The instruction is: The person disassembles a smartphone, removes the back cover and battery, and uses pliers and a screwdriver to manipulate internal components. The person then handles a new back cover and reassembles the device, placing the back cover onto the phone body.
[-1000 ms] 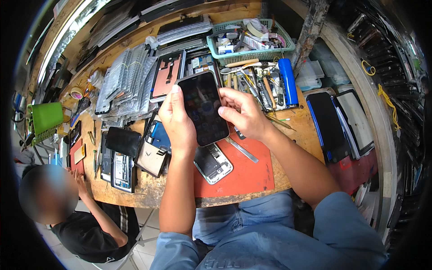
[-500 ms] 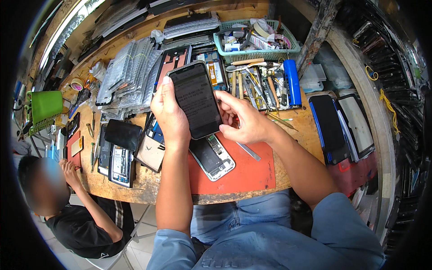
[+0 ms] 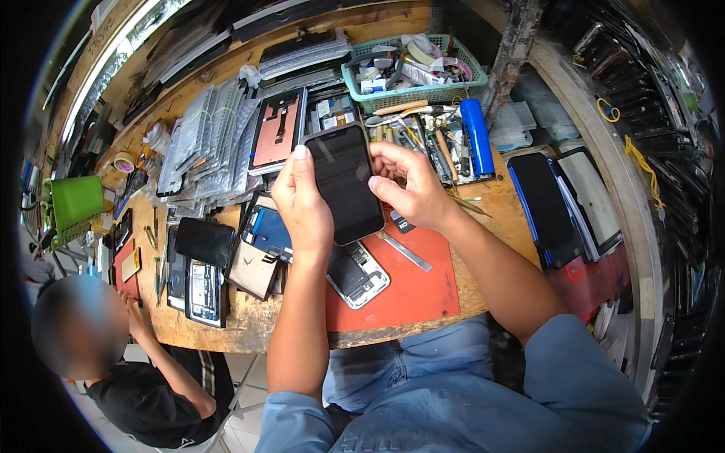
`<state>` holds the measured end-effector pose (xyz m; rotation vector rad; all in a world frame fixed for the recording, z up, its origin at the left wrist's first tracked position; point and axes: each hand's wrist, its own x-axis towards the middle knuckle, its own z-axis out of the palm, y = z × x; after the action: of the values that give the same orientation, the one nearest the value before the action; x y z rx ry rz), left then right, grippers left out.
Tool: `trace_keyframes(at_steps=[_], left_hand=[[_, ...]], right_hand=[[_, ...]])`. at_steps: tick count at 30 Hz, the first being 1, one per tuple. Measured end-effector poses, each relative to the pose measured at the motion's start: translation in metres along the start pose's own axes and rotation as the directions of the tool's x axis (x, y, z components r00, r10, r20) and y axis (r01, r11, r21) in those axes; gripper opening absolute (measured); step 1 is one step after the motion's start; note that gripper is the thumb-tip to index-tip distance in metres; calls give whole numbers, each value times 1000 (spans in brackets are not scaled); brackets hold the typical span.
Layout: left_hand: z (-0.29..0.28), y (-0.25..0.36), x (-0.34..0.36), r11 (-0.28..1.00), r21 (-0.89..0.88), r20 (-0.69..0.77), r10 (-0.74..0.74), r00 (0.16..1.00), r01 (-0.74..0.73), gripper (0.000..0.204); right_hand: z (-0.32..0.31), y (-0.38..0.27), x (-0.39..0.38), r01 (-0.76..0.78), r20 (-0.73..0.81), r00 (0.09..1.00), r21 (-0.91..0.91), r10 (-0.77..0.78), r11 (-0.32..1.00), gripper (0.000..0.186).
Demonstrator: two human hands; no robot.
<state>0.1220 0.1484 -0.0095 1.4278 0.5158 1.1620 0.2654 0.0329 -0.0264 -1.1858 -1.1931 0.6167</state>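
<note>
A black smartphone (image 3: 343, 189) is held up above the bench, its dim screen facing me with faint lines of text. My left hand (image 3: 306, 208) wraps its left side, thumb along the front edge. At the right edge, my right hand (image 3: 411, 185) grips with bent fingers, its thumb at the side of the screen. Below, partly hidden by the phone, an opened white-framed phone (image 3: 356, 281) lies on a red mat (image 3: 430, 294). Beside it rest a flat metal blade tool (image 3: 405, 252) and a small black card (image 3: 402, 222).
Opened phones (image 3: 202, 283) lie left of the mat, with bubble-wrapped panels (image 3: 204, 140) behind. A green basket (image 3: 393, 100), assorted hand tools (image 3: 442, 147) and a blue cylinder (image 3: 476, 136) stand at the back. Another person (image 3: 151, 392) sits at the left.
The view has shifted slightly. My right thumb has moved up along the phone's edge to the screen side. The small black card beside the phone now shows.
</note>
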Motion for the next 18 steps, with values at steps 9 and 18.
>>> trace_keyframes(at_steps=[9, 18], left_hand=[[3, -3, -5, 999, 47, 79, 18, 997, -22, 39], [-1, 4, -1, 1000, -15, -19, -17, 1000, 16, 38]], right_hand=[[0, 7, 0, 3, -86, 996, 4, -3, 1000, 17], [0, -1, -3, -36, 65, 997, 60, 32, 998, 47]])
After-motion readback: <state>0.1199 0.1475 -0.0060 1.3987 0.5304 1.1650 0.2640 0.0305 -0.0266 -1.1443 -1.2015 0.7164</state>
